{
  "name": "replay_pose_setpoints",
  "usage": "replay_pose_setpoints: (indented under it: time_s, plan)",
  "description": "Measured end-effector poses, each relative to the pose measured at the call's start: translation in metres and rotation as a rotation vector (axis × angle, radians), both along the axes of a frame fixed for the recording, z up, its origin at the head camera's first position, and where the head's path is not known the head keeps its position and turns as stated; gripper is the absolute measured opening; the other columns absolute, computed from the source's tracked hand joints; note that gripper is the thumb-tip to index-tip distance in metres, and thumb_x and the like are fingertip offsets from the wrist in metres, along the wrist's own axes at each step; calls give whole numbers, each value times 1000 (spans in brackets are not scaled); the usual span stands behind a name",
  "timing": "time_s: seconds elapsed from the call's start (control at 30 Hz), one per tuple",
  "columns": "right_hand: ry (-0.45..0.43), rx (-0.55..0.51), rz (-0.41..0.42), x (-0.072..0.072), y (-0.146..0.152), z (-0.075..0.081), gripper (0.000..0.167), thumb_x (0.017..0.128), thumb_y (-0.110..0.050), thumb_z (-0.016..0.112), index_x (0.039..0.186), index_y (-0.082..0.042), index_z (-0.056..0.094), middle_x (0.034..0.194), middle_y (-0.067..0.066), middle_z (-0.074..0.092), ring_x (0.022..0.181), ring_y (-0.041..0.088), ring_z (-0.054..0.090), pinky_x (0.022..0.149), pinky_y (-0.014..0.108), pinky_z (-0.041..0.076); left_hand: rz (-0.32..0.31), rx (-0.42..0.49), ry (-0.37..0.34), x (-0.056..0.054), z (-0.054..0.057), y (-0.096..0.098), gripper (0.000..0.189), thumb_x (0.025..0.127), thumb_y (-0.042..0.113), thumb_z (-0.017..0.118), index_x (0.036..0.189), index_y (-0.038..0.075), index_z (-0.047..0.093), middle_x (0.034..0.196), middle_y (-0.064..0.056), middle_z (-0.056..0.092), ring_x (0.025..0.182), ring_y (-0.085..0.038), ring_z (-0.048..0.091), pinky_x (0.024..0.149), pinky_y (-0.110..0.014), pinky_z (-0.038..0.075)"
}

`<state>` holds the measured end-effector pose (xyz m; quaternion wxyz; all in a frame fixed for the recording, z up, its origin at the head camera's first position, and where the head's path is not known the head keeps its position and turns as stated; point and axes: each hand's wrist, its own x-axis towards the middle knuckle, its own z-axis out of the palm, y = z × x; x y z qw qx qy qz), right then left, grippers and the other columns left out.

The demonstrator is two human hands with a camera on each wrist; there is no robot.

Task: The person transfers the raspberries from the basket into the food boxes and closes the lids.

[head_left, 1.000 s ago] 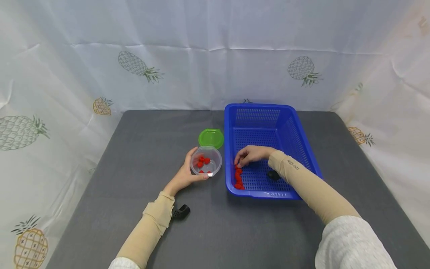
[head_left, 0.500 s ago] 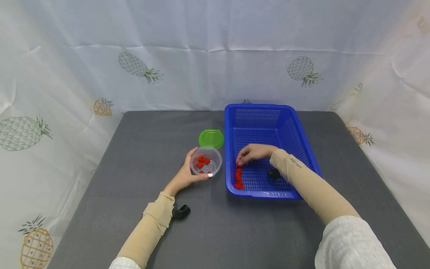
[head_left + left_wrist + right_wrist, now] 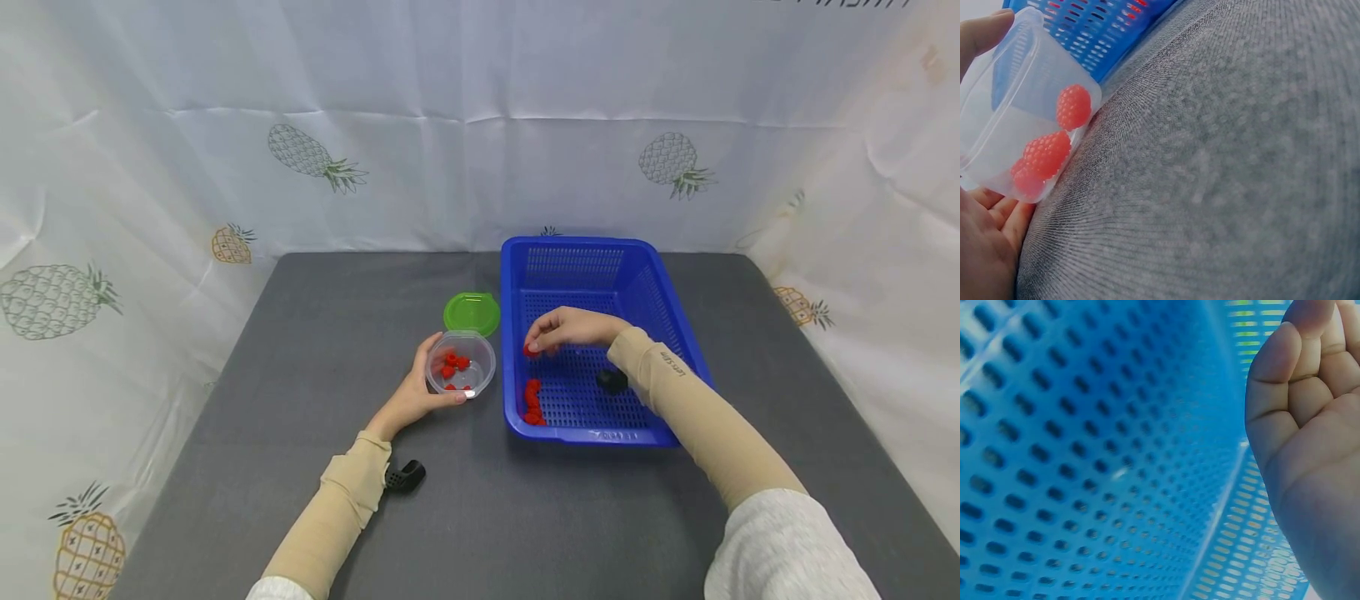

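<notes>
My left hand [image 3: 417, 391] holds a clear plastic tub [image 3: 478, 368] between thumb and fingers on the table, left of the basket. Inside the tub lie several red raspberries [image 3: 1047, 154], plainly seen through its wall in the left wrist view. Over the left side of the blue basket [image 3: 592, 433], my right hand [image 3: 573, 327] pinches one raspberry [image 3: 530, 351] between thumb and fingertips. That berry is out of sight in the right wrist view, where the curled fingers [image 3: 1272, 356] show. More raspberries [image 3: 533, 402] form a row along the basket's left wall.
A green lid [image 3: 472, 313] lies flat behind the tub, close to the basket's left side. On the right wrist sits a dark camera [image 3: 612, 382], and another black piece [image 3: 405, 476] shows beside the left wrist. White pineapple-print cloth [image 3: 420, 183] hangs around the grey table [image 3: 480, 525].
The right hand has taken a raspberry from the far end of the row and lifted it up, away from the others. The left hand and tub have stayed in place.
</notes>
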<state>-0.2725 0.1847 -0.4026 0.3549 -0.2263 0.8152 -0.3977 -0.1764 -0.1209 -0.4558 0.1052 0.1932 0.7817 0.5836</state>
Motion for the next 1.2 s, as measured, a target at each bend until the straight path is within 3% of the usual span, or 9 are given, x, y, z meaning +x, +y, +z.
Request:
replay_pose_setpoints:
  time_s: [0.2, 0.27, 0.5, 0.57, 0.83, 1.0, 1.1, 1.2]
  plan:
    - [37, -75, -39, 1, -2, 12, 29, 88, -34, 63, 106, -10, 65, 100, 0, 67, 100, 38, 55, 90, 49, 45, 2, 10, 5, 0, -2, 0, 97, 76, 8, 75, 147, 9, 9, 146, -21, 35, 132, -37, 37, 113, -52, 22]
    - [44, -93, -52, 1, -4, 17, 29, 88, -33, 63, 107, -10, 65, 99, 1, 66, 95, 35, 55, 89, 49, 44, 5, 9, 1, -1, -3, 0, 98, 76, 8, 75, 147, 9, 9, 146, -20, 35, 132, -37, 37, 113, -52, 21]
    - [69, -185, -110, 1, -13, 32, 28, 89, -28, 63, 108, -9, 64, 98, 0, 67, 84, 25, 56, 77, 32, 48, 28, -5, 29, -14, -34, -3, 100, 74, 15, 78, 147, 24, 10, 146, -10, 38, 132, -28, 39, 113, -51, 22]
    - [72, -214, -126, 3, -18, 37, 28, 88, -28, 64, 109, -9, 64, 97, 0, 67, 80, 20, 55, 74, 30, 48, 25, -2, 31, -14, -34, -3, 100, 74, 17, 78, 147, 25, 10, 146, -9, 38, 132, -28, 40, 113, -51, 23]
    - [30, -344, -174, 8, -47, 51, 30, 88, -26, 64, 111, -7, 63, 97, 7, 67, 79, 22, 50, 71, 29, 46, 19, 17, 30, -15, -34, -3, 100, 75, 21, 78, 147, 22, 9, 146, -10, 37, 131, -29, 40, 112, -52, 24]
    - [100, -296, -144, 10, -65, 51, 29, 88, -29, 64, 110, -10, 64, 93, 2, 66, 76, 21, 50, 71, 34, 47, 25, 4, 14, -14, -33, -3, 100, 74, 19, 78, 147, 24, 9, 146, -8, 36, 131, -27, 40, 113, -51, 24]
    - [126, -253, -110, 12, -76, 51, 27, 89, -30, 63, 110, -12, 64, 99, 6, 67, 80, 23, 55, 76, 36, 50, 30, -7, -11, -14, -32, -3, 101, 75, 18, 77, 147, 26, 8, 147, -8, 34, 132, -28, 39, 113, -51, 23]
    - [105, -236, -86, 15, -85, 52, 24, 90, -26, 61, 109, -11, 64, 104, 9, 66, 91, 34, 59, 85, 44, 51, 29, -15, -38, -14, -28, -2, 101, 76, 16, 76, 148, 24, 6, 148, -10, 32, 133, -31, 37, 112, -53, 24]
